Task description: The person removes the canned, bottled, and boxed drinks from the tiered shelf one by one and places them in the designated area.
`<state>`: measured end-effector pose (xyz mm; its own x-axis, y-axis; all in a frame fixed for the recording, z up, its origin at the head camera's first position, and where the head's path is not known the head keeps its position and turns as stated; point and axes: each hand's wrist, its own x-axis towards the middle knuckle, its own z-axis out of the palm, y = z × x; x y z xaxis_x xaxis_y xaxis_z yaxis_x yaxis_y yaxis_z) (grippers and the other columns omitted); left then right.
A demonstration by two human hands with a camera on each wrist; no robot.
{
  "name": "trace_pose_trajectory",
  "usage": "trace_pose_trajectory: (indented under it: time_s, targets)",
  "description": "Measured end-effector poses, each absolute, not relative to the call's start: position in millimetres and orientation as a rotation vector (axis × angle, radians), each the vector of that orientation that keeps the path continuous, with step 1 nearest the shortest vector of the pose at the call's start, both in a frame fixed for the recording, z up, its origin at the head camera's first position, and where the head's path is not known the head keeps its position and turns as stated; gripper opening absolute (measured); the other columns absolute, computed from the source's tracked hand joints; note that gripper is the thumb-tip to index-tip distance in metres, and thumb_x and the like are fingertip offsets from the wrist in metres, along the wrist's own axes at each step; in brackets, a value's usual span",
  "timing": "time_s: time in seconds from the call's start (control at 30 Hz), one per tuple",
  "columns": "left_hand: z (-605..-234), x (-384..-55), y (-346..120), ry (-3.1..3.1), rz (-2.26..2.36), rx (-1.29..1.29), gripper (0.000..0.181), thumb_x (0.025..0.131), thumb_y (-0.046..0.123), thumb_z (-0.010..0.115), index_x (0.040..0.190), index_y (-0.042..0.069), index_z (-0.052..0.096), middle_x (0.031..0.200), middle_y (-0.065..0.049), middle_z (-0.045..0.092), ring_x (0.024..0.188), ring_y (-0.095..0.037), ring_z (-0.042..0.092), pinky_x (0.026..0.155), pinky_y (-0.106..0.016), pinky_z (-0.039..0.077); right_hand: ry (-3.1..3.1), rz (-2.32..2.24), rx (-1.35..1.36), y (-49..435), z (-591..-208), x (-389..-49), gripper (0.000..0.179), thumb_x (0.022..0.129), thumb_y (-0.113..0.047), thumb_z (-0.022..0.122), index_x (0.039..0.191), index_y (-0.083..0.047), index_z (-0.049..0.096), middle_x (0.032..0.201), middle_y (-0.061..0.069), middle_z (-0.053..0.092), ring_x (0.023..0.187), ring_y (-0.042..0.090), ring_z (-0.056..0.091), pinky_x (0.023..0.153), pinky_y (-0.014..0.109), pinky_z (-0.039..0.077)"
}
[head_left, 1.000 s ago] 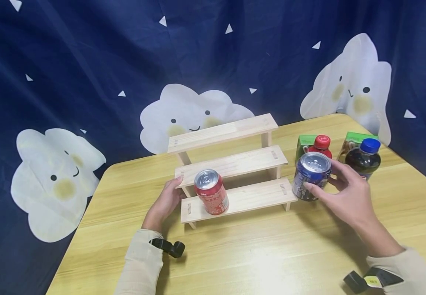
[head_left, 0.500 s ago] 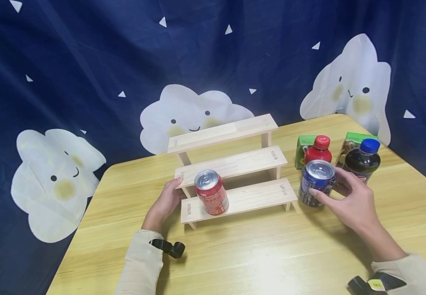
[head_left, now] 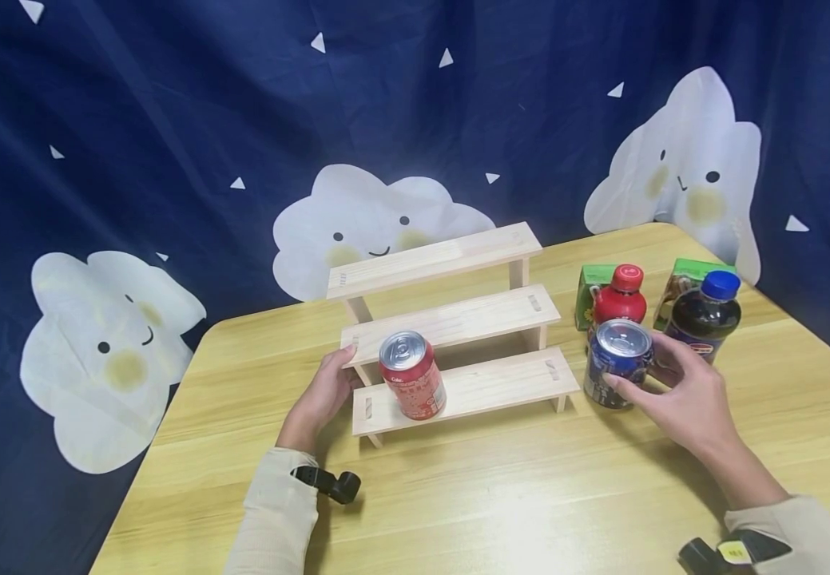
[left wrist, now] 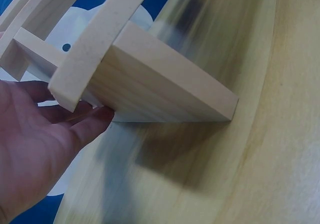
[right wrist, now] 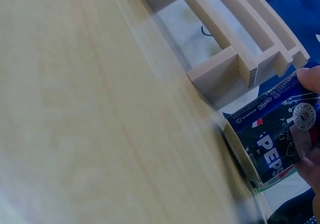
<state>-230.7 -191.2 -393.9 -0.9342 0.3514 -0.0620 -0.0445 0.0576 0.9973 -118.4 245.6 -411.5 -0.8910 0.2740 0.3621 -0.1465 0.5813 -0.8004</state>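
A three-tier wooden display rack (head_left: 450, 319) stands mid-table. My left hand (head_left: 324, 395) holds its left end, the thumb at the middle tier's edge. In the left wrist view, the fingers (left wrist: 95, 124) reach under a board beside a side leg. On the lowest tier, toward the left, a red Coke can (head_left: 412, 379) stands upright. My right hand (head_left: 688, 391) grips a blue Pepsi can (head_left: 617, 363) between thumb and fingers, right of the rack. The can is upright, its base close over the tabletop in the right wrist view. Some fingers are hidden behind it.
Behind the Pepsi can are a red-capped bottle (head_left: 620, 299) and a green carton (head_left: 590, 291). Further right, a blue-capped dark bottle (head_left: 709, 315) stands before another green-topped carton (head_left: 695, 267). A dark blue curtain (head_left: 415, 104) with clouds hangs behind the table (head_left: 458, 503).
My right hand has moved the Pepsi can away from the rack's right end, rightward and lower toward the table. The left hand, rack and Coke can have stayed put.
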Motion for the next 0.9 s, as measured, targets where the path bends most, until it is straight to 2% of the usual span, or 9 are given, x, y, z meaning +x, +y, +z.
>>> trace_pose_trajectory:
  time_s: [0.5,0.73,0.9]
  targets:
    - [-394,-230,-192,2.054,1.947,0.327,0.052,0.097,0.024,0.023,0.134,-0.011,0.034,0.108,0.004,0.055,0.103,-0.011,0.053,0.093,-0.036,0.042,-2.422,1.306,-0.135,252,-414,-118,0.081,0.069,-0.023,0.084,0.133,0.002,0.042,0.117,0.027,0.055,0.087,-0.023,0.040,0.072,-0.002,0.038]
    - [-393,-229,-191,2.070,1.942,0.329,0.052,0.098,0.024,0.023,0.134,-0.011,0.035,0.110,0.004,0.055,0.104,-0.010,0.054,0.094,-0.036,0.042,-2.405,1.345,-0.126,253,-408,-118,0.078,0.073,-0.023,0.081,0.135,0.000,0.041,0.121,0.022,0.052,0.093,-0.017,0.043,0.077,-0.001,0.039]
    - [-393,-231,-191,2.081,1.933,0.313,0.053,0.097,0.025,0.024,0.135,-0.010,0.036,0.114,-0.001,0.055,0.105,-0.013,0.055,0.094,-0.036,0.042,-2.303,1.352,-0.077,252,-399,-118,0.070,0.073,-0.013,0.080,0.132,-0.001,0.045,0.115,-0.003,0.053,0.098,-0.016,0.047,0.082,0.000,0.038]
